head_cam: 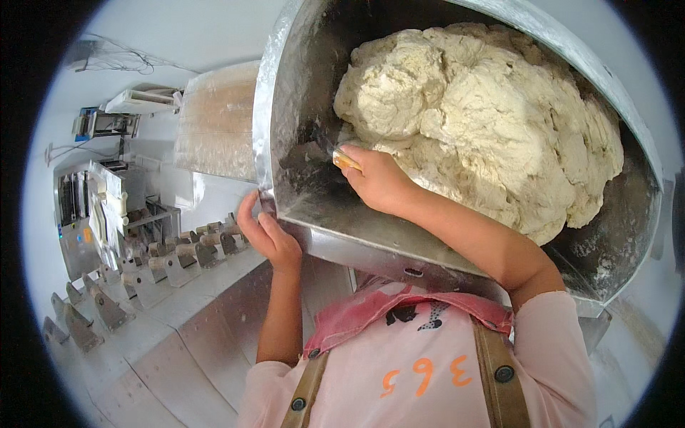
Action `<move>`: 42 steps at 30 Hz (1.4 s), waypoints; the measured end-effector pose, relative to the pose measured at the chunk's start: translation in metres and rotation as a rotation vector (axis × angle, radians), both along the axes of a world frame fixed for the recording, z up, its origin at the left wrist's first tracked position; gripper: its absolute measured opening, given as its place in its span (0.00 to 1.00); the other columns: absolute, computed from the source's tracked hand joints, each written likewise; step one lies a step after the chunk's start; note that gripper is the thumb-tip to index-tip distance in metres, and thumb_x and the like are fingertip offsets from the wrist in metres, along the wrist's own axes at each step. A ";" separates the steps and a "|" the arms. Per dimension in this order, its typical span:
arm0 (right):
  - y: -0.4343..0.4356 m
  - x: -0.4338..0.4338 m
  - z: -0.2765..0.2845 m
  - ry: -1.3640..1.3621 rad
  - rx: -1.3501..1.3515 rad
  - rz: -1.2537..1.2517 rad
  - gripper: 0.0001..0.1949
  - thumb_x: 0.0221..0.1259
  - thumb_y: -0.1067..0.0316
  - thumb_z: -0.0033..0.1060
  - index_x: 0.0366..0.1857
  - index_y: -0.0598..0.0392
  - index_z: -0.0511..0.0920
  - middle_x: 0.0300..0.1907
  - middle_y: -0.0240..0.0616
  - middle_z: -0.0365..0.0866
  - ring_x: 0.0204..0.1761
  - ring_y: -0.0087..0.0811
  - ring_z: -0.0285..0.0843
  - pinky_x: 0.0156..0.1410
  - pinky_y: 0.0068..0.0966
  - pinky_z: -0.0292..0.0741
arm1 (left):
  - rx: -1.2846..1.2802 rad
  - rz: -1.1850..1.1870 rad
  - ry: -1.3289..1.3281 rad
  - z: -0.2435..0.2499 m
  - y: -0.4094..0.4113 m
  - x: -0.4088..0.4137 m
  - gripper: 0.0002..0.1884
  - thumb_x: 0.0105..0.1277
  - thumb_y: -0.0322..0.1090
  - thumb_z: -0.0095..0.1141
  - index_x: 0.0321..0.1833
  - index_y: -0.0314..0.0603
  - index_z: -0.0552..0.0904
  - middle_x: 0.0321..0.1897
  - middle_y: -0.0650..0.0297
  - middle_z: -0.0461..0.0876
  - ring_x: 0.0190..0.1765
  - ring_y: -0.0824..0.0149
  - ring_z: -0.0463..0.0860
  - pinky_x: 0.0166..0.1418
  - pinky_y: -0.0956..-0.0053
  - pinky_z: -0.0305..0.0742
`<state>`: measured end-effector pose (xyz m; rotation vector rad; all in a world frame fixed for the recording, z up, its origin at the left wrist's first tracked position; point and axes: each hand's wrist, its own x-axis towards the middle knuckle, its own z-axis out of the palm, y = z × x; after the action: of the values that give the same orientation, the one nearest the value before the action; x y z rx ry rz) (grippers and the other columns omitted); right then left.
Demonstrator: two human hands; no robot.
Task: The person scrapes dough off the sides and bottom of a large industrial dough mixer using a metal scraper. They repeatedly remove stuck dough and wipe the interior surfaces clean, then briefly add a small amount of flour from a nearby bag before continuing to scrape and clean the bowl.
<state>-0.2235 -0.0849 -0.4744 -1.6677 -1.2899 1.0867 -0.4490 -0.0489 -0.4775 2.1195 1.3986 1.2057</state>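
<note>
A large mass of pale, rough dough (pixel 497 123) fills much of a flour-dusted metal tub (pixel 364 241) in front of me. My right hand (pixel 377 179) reaches inside, closed around the orange-yellow handle (pixel 345 159) of a tool. What looks like its dark blade points to the tub's left wall, hard to make out against the metal. The wrist passes just over the dough's near lower side. At the tub's near left corner, my left hand (pixel 270 241) grips the outer edge with bent fingers, the fingertips against the metal rim (pixel 263 155).
Metal brackets with rollers (pixel 179 257) line a ledge to the left. Beyond the tub's left rim is a floury wooden board (pixel 217 120). Machinery (pixel 107 208) stands farther left, under wall-mounted equipment and loose cables (pixel 134 59). The tub's near edge lies close to my apron (pixel 406 305).
</note>
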 end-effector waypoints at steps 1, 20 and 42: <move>0.006 -0.003 -0.013 -0.020 0.039 -0.035 0.16 0.64 0.67 0.53 0.54 0.60 0.74 0.42 0.60 0.81 0.47 0.59 0.79 0.50 0.43 0.75 | -0.004 -0.003 -0.058 -0.001 0.000 0.001 0.18 0.74 0.31 0.34 0.60 0.27 0.70 0.59 0.51 0.71 0.62 0.58 0.71 0.69 0.64 0.62; -0.011 -0.005 -0.012 -0.031 0.061 0.032 0.21 0.64 0.66 0.56 0.60 0.59 0.73 0.38 0.59 0.82 0.39 0.56 0.83 0.44 0.42 0.77 | -0.074 -0.080 -0.120 -0.004 0.000 -0.002 0.19 0.77 0.35 0.32 0.63 0.29 0.66 0.62 0.51 0.68 0.64 0.59 0.69 0.70 0.63 0.62; -0.002 -0.015 -0.031 0.013 0.014 0.029 0.11 0.63 0.67 0.55 0.45 0.60 0.75 0.33 0.59 0.80 0.37 0.60 0.79 0.42 0.46 0.74 | -0.067 -0.044 -0.111 0.000 -0.002 0.002 0.19 0.74 0.32 0.34 0.62 0.28 0.67 0.61 0.52 0.68 0.63 0.60 0.69 0.70 0.65 0.60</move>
<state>-0.2385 -0.0870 -0.5056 -1.6343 -1.3140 1.1014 -0.4468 -0.0504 -0.4780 1.9960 1.3192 1.2227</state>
